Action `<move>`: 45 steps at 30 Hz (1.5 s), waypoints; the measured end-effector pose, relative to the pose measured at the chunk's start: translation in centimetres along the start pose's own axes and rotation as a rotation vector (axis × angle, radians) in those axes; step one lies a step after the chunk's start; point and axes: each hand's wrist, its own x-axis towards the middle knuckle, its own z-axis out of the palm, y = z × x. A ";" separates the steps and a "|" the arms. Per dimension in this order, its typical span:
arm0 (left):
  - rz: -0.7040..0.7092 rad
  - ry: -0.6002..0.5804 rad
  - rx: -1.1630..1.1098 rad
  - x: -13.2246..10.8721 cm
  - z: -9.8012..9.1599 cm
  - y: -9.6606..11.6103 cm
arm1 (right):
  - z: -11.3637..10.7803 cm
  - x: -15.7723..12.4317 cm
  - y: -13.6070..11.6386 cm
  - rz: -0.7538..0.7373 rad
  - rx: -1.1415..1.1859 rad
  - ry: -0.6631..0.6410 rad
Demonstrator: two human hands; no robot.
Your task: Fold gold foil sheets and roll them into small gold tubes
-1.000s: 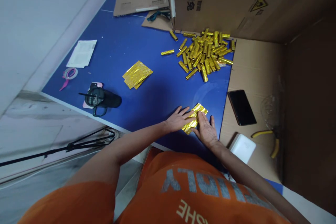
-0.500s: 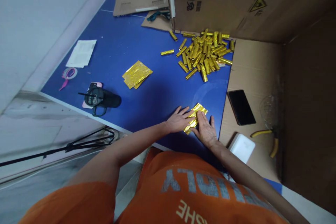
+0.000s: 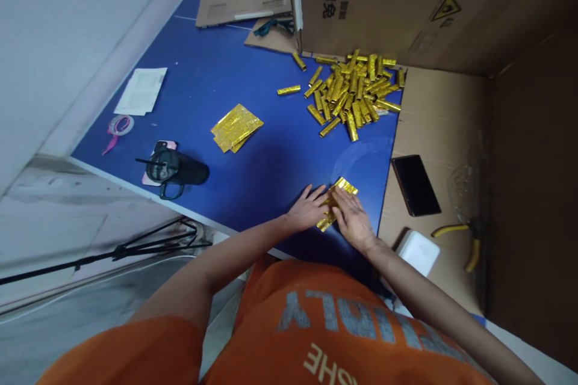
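Observation:
A shiny gold foil sheet (image 3: 347, 184) lies flat on the blue table in front of me. My left hand (image 3: 307, 210) rests at its left edge, fingers spread and fingertips on the foil. Across the middle of the sheet lies my right hand (image 3: 356, 221), fingers stretched out and its thumb near my left fingertips. Both hands hide part of the foil. Farther left is a small stack of flat gold sheets (image 3: 237, 126). A heap of rolled gold tubes (image 3: 343, 93) sits beyond my hands, with one loose gold tube (image 3: 289, 90) beside it.
Left on the blue table (image 3: 266, 174) stand a black mug with a straw (image 3: 192, 169), a pink-edged phone, papers (image 3: 141, 91) and a tape roll (image 3: 121, 126). On cardboard at right lie a black phone (image 3: 416, 184), a white box (image 3: 419, 251) and yellow-handled pliers (image 3: 472, 252). A large carton (image 3: 388, 6) walls the back.
My right fingers have slid left over the foil, closer to my left hand, and the thumb has moved up a little. My left hand stays nearly in place.

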 end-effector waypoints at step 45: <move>0.143 -0.008 -0.164 -3.6 -1.0 4.2 | 1.3 1.2 4.4 -0.243 -0.242 -0.207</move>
